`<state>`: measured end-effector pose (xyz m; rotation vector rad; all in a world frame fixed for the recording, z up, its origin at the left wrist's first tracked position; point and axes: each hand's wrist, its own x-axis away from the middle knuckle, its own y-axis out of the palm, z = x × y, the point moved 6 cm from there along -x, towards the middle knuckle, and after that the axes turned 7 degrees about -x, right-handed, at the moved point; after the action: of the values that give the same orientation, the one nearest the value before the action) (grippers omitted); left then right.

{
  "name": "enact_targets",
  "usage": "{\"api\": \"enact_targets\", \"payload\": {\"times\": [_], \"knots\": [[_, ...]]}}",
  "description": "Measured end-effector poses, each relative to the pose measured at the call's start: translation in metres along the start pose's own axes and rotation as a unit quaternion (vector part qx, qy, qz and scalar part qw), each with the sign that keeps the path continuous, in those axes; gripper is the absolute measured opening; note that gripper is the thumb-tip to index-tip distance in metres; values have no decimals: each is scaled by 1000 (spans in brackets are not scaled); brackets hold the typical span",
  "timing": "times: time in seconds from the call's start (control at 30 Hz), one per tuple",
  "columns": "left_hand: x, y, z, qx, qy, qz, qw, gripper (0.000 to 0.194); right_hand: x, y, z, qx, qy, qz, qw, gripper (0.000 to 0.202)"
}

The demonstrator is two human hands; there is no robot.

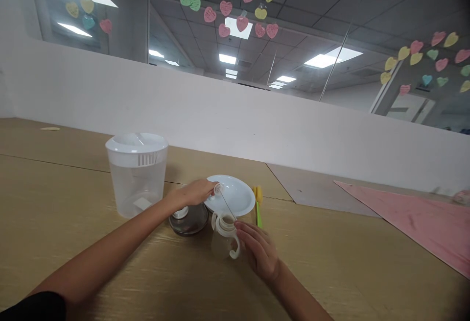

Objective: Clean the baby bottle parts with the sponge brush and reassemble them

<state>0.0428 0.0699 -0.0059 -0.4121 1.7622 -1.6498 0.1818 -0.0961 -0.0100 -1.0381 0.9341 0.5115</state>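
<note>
My left hand (200, 191) reaches over from the left, its fingers closed on a small white round piece (218, 189). A thin straw-like tube (228, 206) slants from that piece down to my right hand (259, 250), whose fingertips pinch its lower end. Just left of my right hand stands a clear cup with two white handles (222, 245); its mouth is uncovered. Whether my right fingers also touch the cup, I cannot tell. Behind the cup lies a white dish (238, 196). Under my left wrist sits a dark, shiny round lid-like thing (193, 222) with a white knob, partly covered by my arm.
A clear plastic bucket (137, 179) with a white lid stands to the left. Beside the dish lies a brush (259, 208) with a yellow head and green handle. A pink sheet (414, 218) covers the right side of the brown table, near the white wall (220, 115).
</note>
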Motion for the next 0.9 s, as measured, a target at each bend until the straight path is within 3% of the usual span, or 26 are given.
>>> {"api": "enact_targets", "payload": {"times": [0.57, 0.9], "knots": [[1, -2, 4, 11, 35, 4, 999, 20, 6, -2, 10, 18, 61, 30, 998, 35], [4, -18, 23, -3, 23, 12, 1000, 12, 0, -2, 8, 6, 55, 39, 998, 38]]}}
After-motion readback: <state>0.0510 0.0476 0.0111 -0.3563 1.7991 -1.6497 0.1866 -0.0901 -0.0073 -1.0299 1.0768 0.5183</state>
